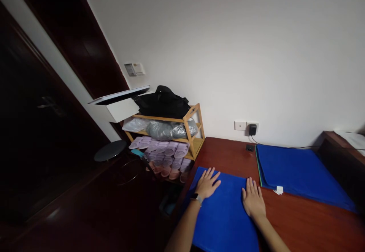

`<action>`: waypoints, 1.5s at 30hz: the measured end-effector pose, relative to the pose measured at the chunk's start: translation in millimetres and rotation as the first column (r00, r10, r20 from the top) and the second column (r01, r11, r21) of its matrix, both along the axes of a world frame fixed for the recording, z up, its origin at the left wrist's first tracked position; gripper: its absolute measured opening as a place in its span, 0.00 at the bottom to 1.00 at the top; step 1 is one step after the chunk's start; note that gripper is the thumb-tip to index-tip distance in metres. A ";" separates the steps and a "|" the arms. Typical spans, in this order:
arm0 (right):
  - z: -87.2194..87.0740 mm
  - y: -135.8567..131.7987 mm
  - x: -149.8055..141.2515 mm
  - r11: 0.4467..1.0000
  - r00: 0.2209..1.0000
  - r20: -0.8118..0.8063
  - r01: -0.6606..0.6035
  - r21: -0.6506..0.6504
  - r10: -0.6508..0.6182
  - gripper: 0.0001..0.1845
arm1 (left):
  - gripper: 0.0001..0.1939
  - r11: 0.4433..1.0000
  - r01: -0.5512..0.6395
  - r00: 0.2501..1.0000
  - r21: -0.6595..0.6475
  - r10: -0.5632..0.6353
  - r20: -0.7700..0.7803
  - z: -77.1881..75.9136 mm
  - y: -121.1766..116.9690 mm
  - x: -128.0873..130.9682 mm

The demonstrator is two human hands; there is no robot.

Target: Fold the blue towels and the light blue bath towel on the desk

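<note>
A blue cloth (225, 216) lies flat on the reddish-brown wooden desk (299, 221), reaching its left edge. My left hand (207, 184), with a watch on its wrist, rests on the cloth near the upper left corner, fingers spread. Along the cloth's right edge lies my right hand (254, 198), palm down with the fingers stretched out. Neither hand grips anything. To the right is a second blue cloth (299, 172), folded in layers, with green edging and white tags (279, 190) at its near side.
A wooden shoe rack (196, 145) with purple slippers (171, 149), plastic-wrapped bundles (159, 129), a black bag (164, 102) and a white box (119, 109) stands beyond the desk. A round stool (110, 150) is left of it. A black adapter (252, 129) with a cable is plugged into the wall.
</note>
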State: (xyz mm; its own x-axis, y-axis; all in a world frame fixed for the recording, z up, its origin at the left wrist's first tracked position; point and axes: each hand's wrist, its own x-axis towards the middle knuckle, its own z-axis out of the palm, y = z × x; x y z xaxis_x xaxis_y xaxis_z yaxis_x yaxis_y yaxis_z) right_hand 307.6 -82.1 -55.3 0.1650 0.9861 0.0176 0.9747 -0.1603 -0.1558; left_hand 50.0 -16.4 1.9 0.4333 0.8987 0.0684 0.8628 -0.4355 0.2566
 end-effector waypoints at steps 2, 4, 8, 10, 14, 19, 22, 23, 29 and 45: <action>-2.4 1.5 1.7 1.000 1.000 -0.004 -0.007 0.002 0.007 0.41 | 0.30 1.000 -0.026 1.000 -0.008 0.026 -0.015 4.4 9.5 -28.6; -2.7 5.0 3.8 1.000 1.000 -0.011 -0.013 0.007 0.013 0.40 | 0.29 0.999 -0.050 0.999 -0.014 0.050 -0.016 5.9 18.1 -46.7; 5.6 13.6 6.8 1.000 1.000 -0.019 -0.014 -0.022 0.014 0.39 | 0.27 0.997 -0.067 0.998 -0.023 0.067 0.000 5.3 30.9 -55.5; 11.0 14.6 6.7 0.999 1.000 -0.021 -0.002 -0.046 0.001 0.39 | 0.27 0.997 -0.070 0.998 -0.028 0.070 0.005 6.5 34.4 -54.1; 16.7 6.4 1.6 0.998 1.000 -0.021 0.014 -0.053 -0.015 0.39 | 0.28 0.997 -0.074 0.997 0.012 0.074 0.027 12.2 30.7 -42.7; 20.3 -3.8 -5.8 0.999 1.000 -0.018 0.014 -0.047 -0.015 0.39 | 0.29 0.988 0.100 0.991 0.114 -0.110 0.082 7.1 -6.6 29.0; 21.5 -5.7 -5.5 0.998 1.000 0.003 -0.009 -0.062 0.010 0.37 | 0.29 0.974 0.196 0.970 0.113 -0.210 0.124 -4.5 -32.6 90.9; 21.1 -6.0 -4.9 0.997 1.000 0.019 -0.022 -0.069 0.024 0.36 | 0.29 0.974 0.205 0.967 0.097 -0.217 0.132 -8.6 -38.3 107.0; 15.9 -4.0 -5.5 0.999 0.999 0.050 -0.002 -0.050 0.005 0.36 | 0.31 0.979 0.192 0.975 0.066 -0.197 0.099 -25.8 -33.5 97.1; 22.0 -9.4 -7.7 0.996 0.998 -0.029 0.057 -0.064 -0.059 0.37 | 0.35 0.971 -0.184 0.976 0.150 0.198 -0.086 -30.4 18.6 -39.8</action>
